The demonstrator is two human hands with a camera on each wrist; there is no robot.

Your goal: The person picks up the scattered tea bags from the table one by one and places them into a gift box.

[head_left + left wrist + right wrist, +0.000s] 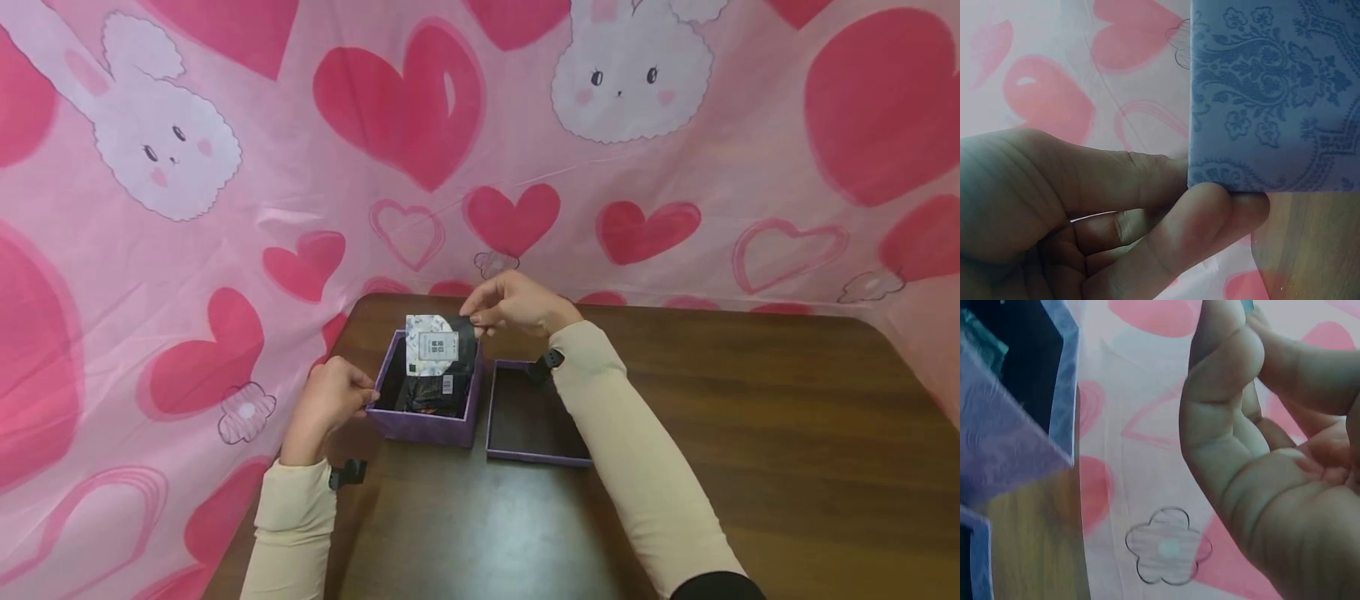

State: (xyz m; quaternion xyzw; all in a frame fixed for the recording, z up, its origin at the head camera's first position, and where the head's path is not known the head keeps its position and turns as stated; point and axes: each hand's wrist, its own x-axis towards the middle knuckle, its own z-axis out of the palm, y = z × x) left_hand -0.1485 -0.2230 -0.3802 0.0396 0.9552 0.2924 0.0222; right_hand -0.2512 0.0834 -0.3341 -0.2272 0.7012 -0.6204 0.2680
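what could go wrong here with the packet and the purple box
The right hand pinches only the top edge of the packet, so it could slip and drop crooked into the box. The left hand grips just one side wall of the box, which sits near the table corner, so a tug might slide it toward the edge. The right sleeve crosses over the lid and could nudge it.

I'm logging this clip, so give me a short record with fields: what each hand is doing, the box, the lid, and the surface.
left hand: grips the left wall of the purple box, fingers curled at its corner
right hand: pinches the top of a dark packet with a white label
packet: upright, lower part inside the box
lid: lies open side up, right of the box
surface: brown wooden table
backdrop: pink heart and bunny cloth
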